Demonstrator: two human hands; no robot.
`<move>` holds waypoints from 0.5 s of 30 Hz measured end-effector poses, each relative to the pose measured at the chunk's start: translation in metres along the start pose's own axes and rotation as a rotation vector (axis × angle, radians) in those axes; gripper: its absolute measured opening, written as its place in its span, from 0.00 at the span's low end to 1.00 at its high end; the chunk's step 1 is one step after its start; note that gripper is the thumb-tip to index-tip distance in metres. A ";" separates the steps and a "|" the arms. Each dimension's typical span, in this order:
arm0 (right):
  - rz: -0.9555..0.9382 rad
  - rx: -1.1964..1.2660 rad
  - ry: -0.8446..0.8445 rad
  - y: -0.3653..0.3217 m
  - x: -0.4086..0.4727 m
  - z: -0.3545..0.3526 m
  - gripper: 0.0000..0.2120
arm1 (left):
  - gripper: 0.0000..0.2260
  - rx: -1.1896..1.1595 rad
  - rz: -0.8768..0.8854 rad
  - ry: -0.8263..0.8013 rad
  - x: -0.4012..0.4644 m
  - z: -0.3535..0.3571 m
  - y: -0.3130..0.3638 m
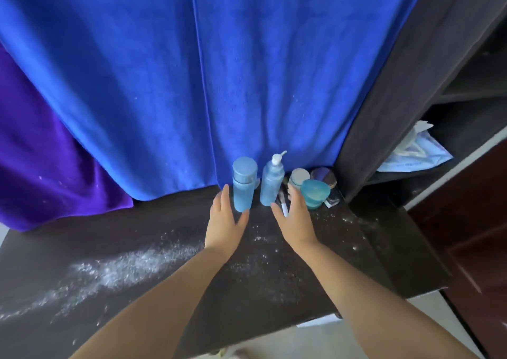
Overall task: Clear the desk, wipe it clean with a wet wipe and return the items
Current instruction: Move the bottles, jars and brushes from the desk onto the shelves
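Observation:
A dark desk [164,290] is dusted with white powder [123,268]. At its back stand a light-blue capped bottle [243,184], a blue pump bottle [271,183], a teal-lidded jar [315,192], a small white-lidded jar [299,177] and a round gold-rimmed jar [323,176]. A thin white stick [284,207] lies between the pump bottle and my right hand. My left hand [223,221] is open around the left side of the capped bottle, thumb under its base. Just right of the pump bottle, my right hand [295,218] is open, fingers straight, holding nothing.
A blue cloth [219,70] hangs behind the desk, with a purple cloth [41,166] at the left. Dark shelving [411,111] stands at the right, holding a blue and white packet [411,152]. A reddish-brown cabinet [472,235] is beside the desk's right edge.

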State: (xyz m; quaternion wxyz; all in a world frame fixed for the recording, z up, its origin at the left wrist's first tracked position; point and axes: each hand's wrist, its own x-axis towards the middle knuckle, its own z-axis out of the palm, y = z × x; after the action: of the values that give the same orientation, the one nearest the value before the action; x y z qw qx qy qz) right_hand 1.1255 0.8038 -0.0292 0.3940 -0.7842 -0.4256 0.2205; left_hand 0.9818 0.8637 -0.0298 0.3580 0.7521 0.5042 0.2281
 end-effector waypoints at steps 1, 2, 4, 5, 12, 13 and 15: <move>0.032 0.062 0.004 0.001 0.014 0.006 0.31 | 0.32 -0.047 -0.030 0.001 0.011 0.003 0.000; 0.057 0.089 0.017 0.004 0.026 0.012 0.31 | 0.31 -0.088 -0.041 -0.005 0.021 0.006 0.000; 0.076 0.101 0.040 0.011 0.042 0.023 0.29 | 0.28 -0.170 -0.041 -0.022 0.037 0.012 0.000; 0.077 0.089 0.053 0.009 0.045 0.026 0.26 | 0.25 -0.200 -0.053 -0.021 0.042 0.014 0.000; 0.075 0.094 0.087 0.006 0.048 0.023 0.14 | 0.15 -0.228 -0.077 -0.095 0.050 0.007 -0.002; 0.062 0.121 0.092 0.004 0.044 0.018 0.13 | 0.15 -0.235 -0.071 -0.097 0.049 0.004 -0.001; 0.058 0.181 0.100 -0.005 0.036 0.002 0.12 | 0.14 -0.259 -0.055 -0.085 0.044 -0.003 0.007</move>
State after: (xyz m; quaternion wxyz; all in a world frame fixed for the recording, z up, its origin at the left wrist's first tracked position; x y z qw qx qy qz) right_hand 1.1410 0.8365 -0.0271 0.4776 -0.7674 -0.3606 0.2300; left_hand 1.0006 0.9039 -0.0233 0.4790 0.6945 0.4754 0.2495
